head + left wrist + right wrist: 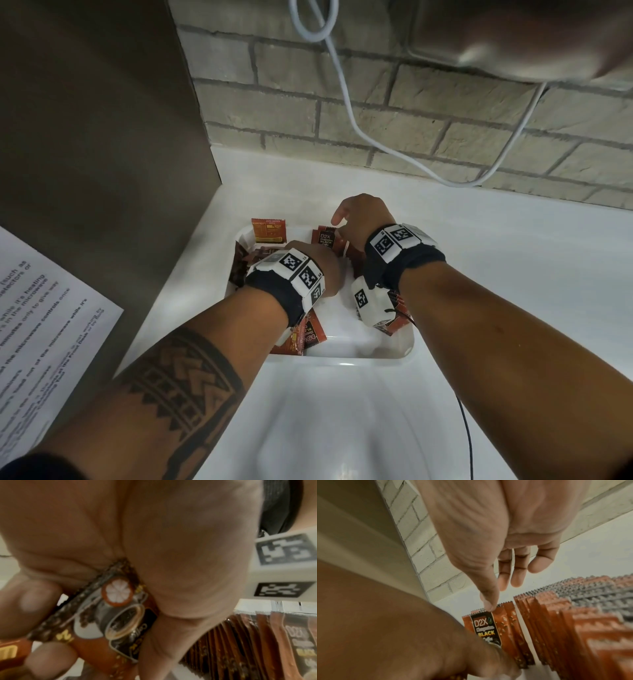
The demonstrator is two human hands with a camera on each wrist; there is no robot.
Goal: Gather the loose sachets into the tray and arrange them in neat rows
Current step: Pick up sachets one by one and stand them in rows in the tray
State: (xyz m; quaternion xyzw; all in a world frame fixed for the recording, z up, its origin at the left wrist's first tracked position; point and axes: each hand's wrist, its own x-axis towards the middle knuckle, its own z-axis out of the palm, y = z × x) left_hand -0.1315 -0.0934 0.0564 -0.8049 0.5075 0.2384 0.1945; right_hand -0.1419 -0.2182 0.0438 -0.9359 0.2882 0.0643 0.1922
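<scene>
While my left hand grips a coffee sachet — sorting in the white tray.
My right hand, fingers loose, thumbs a "D2X BLACK Coffee" sachet — row upright.

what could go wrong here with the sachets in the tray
The row of upright sachets leans; the right hand has only its thumb on the front one, so a nudge may topple them. The left hand grips a sachet close beside the row, so placing it may knock that over inside the tray.
</scene>
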